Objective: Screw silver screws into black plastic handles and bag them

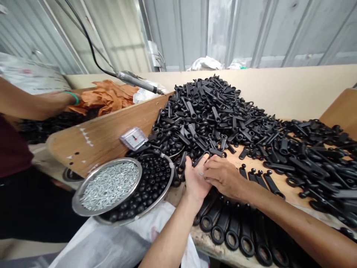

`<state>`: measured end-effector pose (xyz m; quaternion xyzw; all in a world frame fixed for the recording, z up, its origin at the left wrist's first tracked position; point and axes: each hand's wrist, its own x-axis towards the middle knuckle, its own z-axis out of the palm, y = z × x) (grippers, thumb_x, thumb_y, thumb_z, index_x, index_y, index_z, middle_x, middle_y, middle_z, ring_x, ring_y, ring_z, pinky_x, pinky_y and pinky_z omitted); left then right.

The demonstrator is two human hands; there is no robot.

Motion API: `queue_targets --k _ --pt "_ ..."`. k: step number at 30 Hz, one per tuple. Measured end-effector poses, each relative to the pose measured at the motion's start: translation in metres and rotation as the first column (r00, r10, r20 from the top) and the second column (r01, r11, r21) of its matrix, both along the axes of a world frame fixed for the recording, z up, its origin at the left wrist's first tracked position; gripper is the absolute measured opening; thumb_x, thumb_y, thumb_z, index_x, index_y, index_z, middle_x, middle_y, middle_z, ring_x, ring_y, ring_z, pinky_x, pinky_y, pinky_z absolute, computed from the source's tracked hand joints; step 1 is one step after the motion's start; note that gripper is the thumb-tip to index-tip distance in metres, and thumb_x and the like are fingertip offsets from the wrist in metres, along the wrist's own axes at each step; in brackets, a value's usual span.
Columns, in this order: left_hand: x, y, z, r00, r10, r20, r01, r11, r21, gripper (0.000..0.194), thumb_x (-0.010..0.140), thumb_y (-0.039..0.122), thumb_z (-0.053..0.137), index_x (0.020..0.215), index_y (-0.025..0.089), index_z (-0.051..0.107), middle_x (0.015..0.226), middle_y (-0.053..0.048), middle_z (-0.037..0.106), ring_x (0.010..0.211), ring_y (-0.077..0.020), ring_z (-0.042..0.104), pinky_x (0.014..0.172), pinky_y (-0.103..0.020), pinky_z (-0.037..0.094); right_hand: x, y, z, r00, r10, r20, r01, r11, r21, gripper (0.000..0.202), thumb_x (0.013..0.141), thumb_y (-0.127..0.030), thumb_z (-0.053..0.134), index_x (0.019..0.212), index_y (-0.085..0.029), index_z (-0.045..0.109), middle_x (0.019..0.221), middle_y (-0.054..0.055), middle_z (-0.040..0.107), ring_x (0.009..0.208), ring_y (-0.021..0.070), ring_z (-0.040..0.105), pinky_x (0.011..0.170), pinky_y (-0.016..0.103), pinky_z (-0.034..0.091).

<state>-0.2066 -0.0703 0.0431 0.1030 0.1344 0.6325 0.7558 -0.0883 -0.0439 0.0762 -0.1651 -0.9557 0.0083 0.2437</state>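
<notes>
In the head view, my left hand [195,180] lies palm up over the counter [252,159], its fingers spread, with a few small silvery screws [201,174] in the palm. My right hand [227,178] comes in from the right, thumb and fingertips drawn together at those screws; I cannot tell whether they pinch one.

Just beyond my hands rises a big heap of black crank-shaped parts [206,104], jumbled every way and spilling over to the right. Nearest me, a neat row of the same kind of parts [232,240] lies side by side, ring ends toward me, with small bright spots at the far ends of several. A shorter line of parts [270,183] with round knobs at their far ends sits just past my right forearm. As I judge it, only these few are set in order, while far more lie loose in the heap.

To my left, a steel bowl [76,209] full of screws overlaps a wider bowl [171,175] of black knobs [152,173], both well stocked. Behind them, a small dial [134,138] leans near a wooden divider [106,130], and a power driver [139,82] hangs at its far end. Past the divider, a co-worker's arm [41,106] reaches to orange cloth [107,96].
</notes>
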Motion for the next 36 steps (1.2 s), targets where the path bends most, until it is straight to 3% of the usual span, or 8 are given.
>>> queue_targets --k 12,17,19,21,25,28,31,36 --pt "0.001 0.000 -0.001 1.000 -0.003 0.005 0.003 1.000 -0.013 0.080 0.080 0.065 0.032 0.134 0.005 0.031 0.126 -0.023 0.049 0.113 -0.0309 0.052 0.094 -0.046 0.041 -0.005 0.002 -0.012 1.000 -0.009 0.009 0.008 0.997 0.082 0.028 0.086 -0.013 0.039 0.067 -0.015 0.059 0.072 0.007 0.060 0.073 0.0182 0.046 0.072 0.032 0.036" --pt "0.001 0.000 0.001 0.998 0.009 0.055 -0.008 1.000 -0.013 0.073 0.083 0.059 0.036 0.133 0.007 0.033 0.126 -0.022 0.049 0.112 -0.0284 0.053 0.089 -0.042 0.046 0.005 0.009 -0.004 0.990 -0.016 -0.144 0.004 0.997 -0.083 0.019 0.083 -0.013 0.044 0.073 -0.015 0.059 0.085 0.009 0.062 0.086 0.0194 0.051 0.080 0.033 0.040" --pt "0.001 0.000 0.003 0.996 0.013 0.092 -0.013 1.000 0.000 0.075 0.081 0.059 0.038 0.135 0.008 0.029 0.130 -0.024 0.045 0.116 -0.0299 0.050 0.089 -0.045 0.047 0.022 0.019 0.003 0.978 -0.098 -0.184 0.061 0.978 -0.199 0.016 0.081 -0.013 0.047 0.073 -0.016 0.060 0.092 0.007 0.063 0.091 0.0183 0.052 0.086 0.033 0.039" --pt "0.001 0.001 0.005 0.993 0.030 0.114 -0.030 1.000 -0.005 0.079 0.080 0.061 0.039 0.136 0.008 0.025 0.133 -0.026 0.040 0.120 -0.0333 0.045 0.089 -0.050 0.046 0.047 0.032 0.007 0.955 -0.255 -0.151 0.200 0.931 -0.307 0.016 0.080 -0.013 0.048 0.070 -0.017 0.061 0.094 0.005 0.063 0.094 0.0175 0.053 0.088 0.031 0.038" --pt "0.000 0.002 0.006 0.991 0.045 0.123 -0.044 0.999 -0.012 0.082 0.079 0.060 0.041 0.138 0.007 0.022 0.136 -0.027 0.035 0.125 -0.0353 0.038 0.092 -0.051 0.043 0.097 0.058 -0.004 0.883 -0.468 -0.024 0.422 0.817 -0.392 0.017 0.072 -0.011 0.049 0.059 -0.017 0.058 0.085 0.005 0.063 0.086 0.0179 0.056 0.080 0.029 0.042" --pt "-0.001 0.002 0.004 0.991 0.044 0.129 -0.044 0.999 -0.009 0.081 0.078 0.061 0.041 0.139 0.010 0.022 0.138 -0.026 0.032 0.126 -0.0343 0.037 0.093 -0.051 0.043 0.120 0.072 -0.023 0.858 -0.513 0.023 0.478 0.781 -0.401 0.015 0.068 -0.011 0.050 0.057 -0.016 0.058 0.086 0.006 0.063 0.086 0.0190 0.058 0.077 0.029 0.042" --pt "-0.002 0.003 0.002 0.993 0.048 0.109 -0.050 0.999 0.012 0.081 0.078 0.060 0.042 0.139 0.011 0.022 0.139 -0.026 0.033 0.125 -0.0346 0.038 0.094 -0.051 0.042 0.126 0.081 -0.037 0.849 -0.527 0.047 0.499 0.769 -0.400 0.015 0.069 -0.011 0.048 0.059 -0.015 0.059 0.089 0.007 0.063 0.087 0.0193 0.058 0.078 0.028 0.042" --pt "-0.001 0.004 0.001 0.996 0.065 0.057 -0.067 0.997 0.034 0.084 0.077 0.061 0.043 0.138 0.006 0.023 0.136 -0.027 0.036 0.124 -0.0353 0.039 0.095 -0.050 0.042 0.119 0.086 -0.039 0.843 -0.529 0.098 0.522 0.760 -0.387 0.014 0.070 -0.012 0.049 0.064 -0.014 0.062 0.088 0.006 0.064 0.085 0.0188 0.059 0.078 0.028 0.042"
